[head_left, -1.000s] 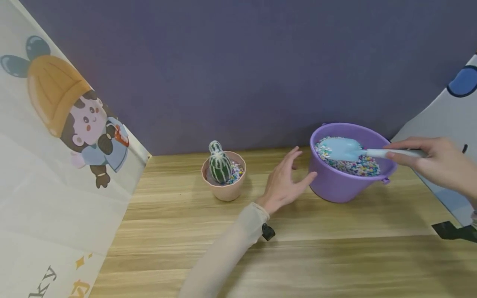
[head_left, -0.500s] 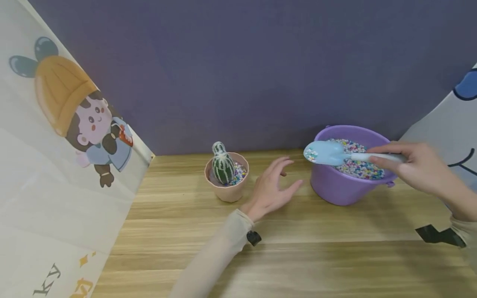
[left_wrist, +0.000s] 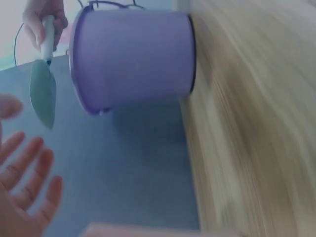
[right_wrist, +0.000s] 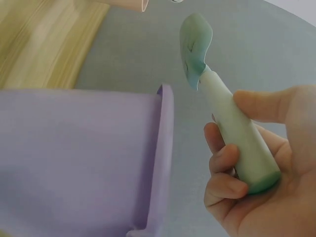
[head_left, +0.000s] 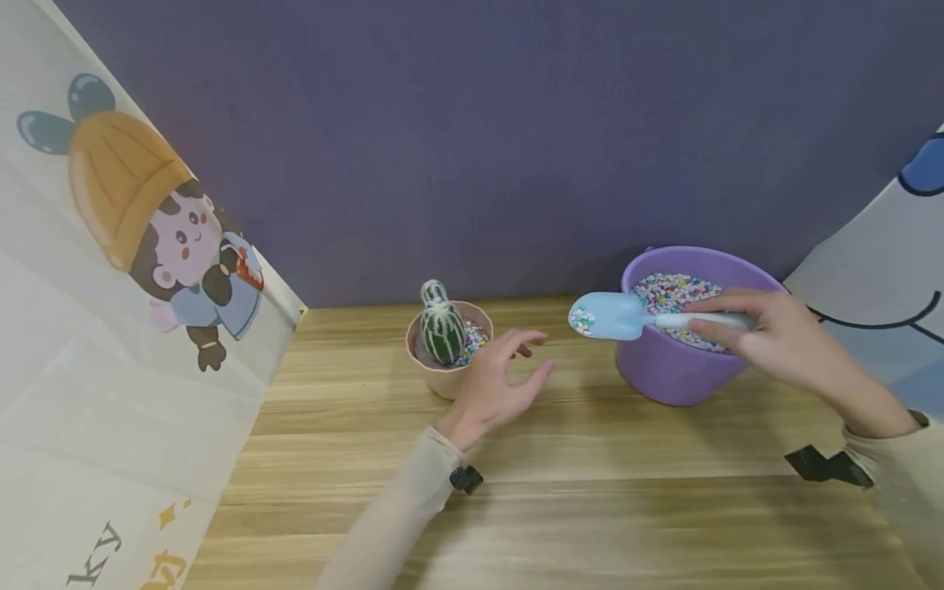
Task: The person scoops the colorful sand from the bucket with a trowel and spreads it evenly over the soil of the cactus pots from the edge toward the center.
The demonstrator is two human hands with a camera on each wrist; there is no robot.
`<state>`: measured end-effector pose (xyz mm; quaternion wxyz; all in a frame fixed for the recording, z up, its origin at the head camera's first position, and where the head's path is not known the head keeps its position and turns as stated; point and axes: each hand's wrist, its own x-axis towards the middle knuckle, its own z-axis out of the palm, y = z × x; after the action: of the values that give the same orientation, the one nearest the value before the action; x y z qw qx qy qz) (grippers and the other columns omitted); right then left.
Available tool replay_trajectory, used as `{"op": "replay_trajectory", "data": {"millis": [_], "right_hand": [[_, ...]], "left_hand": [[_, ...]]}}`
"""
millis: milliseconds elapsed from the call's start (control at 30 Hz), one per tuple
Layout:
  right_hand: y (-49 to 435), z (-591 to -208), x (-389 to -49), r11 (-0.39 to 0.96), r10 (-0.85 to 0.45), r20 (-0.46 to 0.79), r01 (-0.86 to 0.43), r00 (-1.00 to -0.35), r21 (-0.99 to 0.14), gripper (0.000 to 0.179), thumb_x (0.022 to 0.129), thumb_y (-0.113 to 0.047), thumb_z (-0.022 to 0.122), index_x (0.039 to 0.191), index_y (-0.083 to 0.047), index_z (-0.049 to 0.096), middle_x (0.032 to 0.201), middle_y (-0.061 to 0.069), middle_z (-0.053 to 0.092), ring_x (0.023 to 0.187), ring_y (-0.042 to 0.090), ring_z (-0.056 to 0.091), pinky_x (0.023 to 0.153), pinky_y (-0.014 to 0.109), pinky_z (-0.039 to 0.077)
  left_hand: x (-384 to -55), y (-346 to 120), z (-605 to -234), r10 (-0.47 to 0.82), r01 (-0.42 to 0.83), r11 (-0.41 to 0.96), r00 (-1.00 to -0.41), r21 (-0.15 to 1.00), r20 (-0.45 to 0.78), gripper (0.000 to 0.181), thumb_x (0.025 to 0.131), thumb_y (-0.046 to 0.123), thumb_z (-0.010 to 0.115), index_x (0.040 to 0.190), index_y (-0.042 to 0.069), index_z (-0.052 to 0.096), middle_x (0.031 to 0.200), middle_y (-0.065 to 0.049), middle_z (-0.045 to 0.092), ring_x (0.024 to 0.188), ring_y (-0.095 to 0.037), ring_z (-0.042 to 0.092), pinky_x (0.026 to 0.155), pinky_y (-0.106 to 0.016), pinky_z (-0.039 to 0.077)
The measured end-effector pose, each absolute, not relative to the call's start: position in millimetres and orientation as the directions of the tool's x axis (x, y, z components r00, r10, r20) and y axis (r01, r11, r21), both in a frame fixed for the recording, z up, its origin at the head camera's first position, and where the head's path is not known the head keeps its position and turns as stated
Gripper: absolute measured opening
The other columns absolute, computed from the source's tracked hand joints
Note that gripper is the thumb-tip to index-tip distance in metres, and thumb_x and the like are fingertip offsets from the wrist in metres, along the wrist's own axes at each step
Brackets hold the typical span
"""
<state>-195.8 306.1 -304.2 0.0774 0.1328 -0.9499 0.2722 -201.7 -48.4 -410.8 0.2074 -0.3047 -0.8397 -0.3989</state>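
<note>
My right hand [head_left: 782, 336] grips the white handle of a light blue trowel [head_left: 618, 315]. The trowel's blade juts out past the left rim of a purple bucket [head_left: 667, 373] and carries a few small colored pebbles near its tip. Inside the bucket lie many multicolored pebbles [head_left: 674, 292]. In the right wrist view, fingers and thumb wrap the handle [right_wrist: 242, 133]. My left hand [head_left: 492, 385] hovers beside a pink pot [head_left: 442, 381], its fingers spread and loosely bent around nothing; it hides part of the pot. A striped green cactus [head_left: 442, 332] stands in the pot among pebbles.
Everything stands on a wood-grain table [head_left: 575, 524], close to a dark blue-grey backdrop [head_left: 472, 147]. A white panel with a cartoon figure [head_left: 180, 238] rises at the left, and another printed white panel [head_left: 885, 254] at the right.
The trowel has come up from the pebbles and moved left over the bucket's rim, with pebbles on its blade. My left hand has moved left from the bucket toward the pot.
</note>
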Motion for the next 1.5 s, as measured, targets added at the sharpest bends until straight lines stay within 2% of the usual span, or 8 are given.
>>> {"op": "replay_trajectory", "data": {"millis": [233, 467, 667, 800, 967, 1167, 1267, 1500], "right_hand": [[296, -303, -195, 0.82, -0.228, 0.226, -0.312, -0.947, -0.48, 0.026, 0.097, -0.034, 0.078, 0.119, -0.022, 0.083, 0.12, 0.011, 0.08, 0.099, 0.0, 0.055, 0.076, 0.026, 0.044], [280, -307, -195, 0.796, -0.273, 0.267, -0.372, -0.924, -0.477, 0.022, 0.097, -0.03, 0.078, 0.117, -0.02, 0.083, 0.117, 0.006, 0.081, 0.117, 0.03, 0.068, 0.088, 0.028, 0.046], [265, -311, -198, 0.773, -0.331, 0.355, -0.467, -0.875, -0.431, 0.019, 0.094, -0.023, 0.08, 0.112, -0.019, 0.084, 0.103, 0.0, 0.083, 0.092, 0.002, 0.062, 0.078, 0.022, 0.047], [252, -314, -200, 0.739, -0.375, 0.371, -0.515, -0.85, -0.434, 0.016, 0.095, -0.02, 0.08, 0.11, -0.018, 0.084, 0.1, -0.004, 0.082, 0.09, -0.003, 0.063, 0.076, 0.023, 0.051], [236, -317, -202, 0.717, -0.395, 0.356, -0.527, -0.847, -0.456, 0.015, 0.097, -0.019, 0.078, 0.11, -0.015, 0.084, 0.1, -0.002, 0.082, 0.091, 0.013, 0.07, 0.079, 0.031, 0.054], [221, -320, -205, 0.701, -0.419, 0.335, -0.535, -0.844, -0.471, 0.019, 0.097, -0.02, 0.078, 0.112, -0.011, 0.084, 0.095, -0.002, 0.081, 0.082, 0.011, 0.064, 0.072, 0.03, 0.052], [214, -321, -207, 0.695, -0.432, 0.323, -0.539, -0.842, -0.477, 0.019, 0.097, -0.021, 0.076, 0.112, -0.011, 0.084, 0.091, -0.004, 0.078, 0.079, 0.01, 0.062, 0.071, 0.03, 0.051], [200, -321, -210, 0.697, -0.464, 0.288, -0.546, -0.838, -0.465, 0.019, 0.099, -0.022, 0.074, 0.113, -0.014, 0.084, 0.085, -0.008, 0.072, 0.073, 0.011, 0.055, 0.071, 0.03, 0.048]], "left_hand": [[-207, -81, -417, 0.396, 0.867, 0.396, -0.459, 0.304, 0.795, 0.03, 0.083, 0.022, 0.086, 0.109, 0.01, 0.077, 0.101, -0.002, 0.08, 0.088, -0.014, 0.072, 0.085, -0.024, 0.061], [-211, -110, -428, 0.202, 0.882, 0.392, -0.359, 0.26, 0.911, 0.01, 0.08, 0.012, 0.079, 0.089, 0.008, 0.077, 0.083, -0.004, 0.078, 0.076, -0.019, 0.069, 0.07, -0.031, 0.058], [-215, -137, -438, 0.021, 0.868, 0.421, -0.3, 0.264, 0.954, 0.004, 0.079, 0.008, 0.072, 0.078, 0.005, 0.074, 0.07, -0.008, 0.073, 0.064, -0.022, 0.062, 0.063, -0.03, 0.052], [-218, -154, -443, -0.054, 0.813, 0.481, -0.346, 0.328, 0.937, 0.007, 0.081, 0.008, 0.071, 0.079, 0.002, 0.074, 0.073, -0.011, 0.072, 0.067, -0.027, 0.059, 0.068, -0.03, 0.049], [-223, -170, -453, -0.059, 0.741, 0.552, -0.423, 0.382, 0.904, 0.017, 0.082, 0.014, 0.072, 0.091, 0.0, 0.073, 0.087, -0.016, 0.072, 0.08, -0.032, 0.061, 0.078, -0.029, 0.049], [-224, -183, -460, -0.013, 0.593, 0.569, -0.686, 0.57, 0.727, 0.061, 0.084, 0.029, 0.076, 0.135, -0.002, 0.063, 0.138, -0.023, 0.062, 0.127, -0.039, 0.056, 0.1, -0.052, 0.051], [-224, -189, -461, 0.064, 0.527, 0.575, -0.792, 0.626, 0.607, 0.082, 0.085, 0.033, 0.078, 0.154, 0.001, 0.048, 0.16, -0.023, 0.048, 0.147, -0.041, 0.045, 0.117, -0.063, 0.043], [-226, -193, -464, 0.16, 0.443, 0.594, -0.883, 0.671, 0.441, 0.099, 0.085, 0.038, 0.085, 0.165, 0.01, 0.035, 0.171, -0.019, 0.035, 0.157, -0.041, 0.035, 0.13, -0.065, 0.026]]}}
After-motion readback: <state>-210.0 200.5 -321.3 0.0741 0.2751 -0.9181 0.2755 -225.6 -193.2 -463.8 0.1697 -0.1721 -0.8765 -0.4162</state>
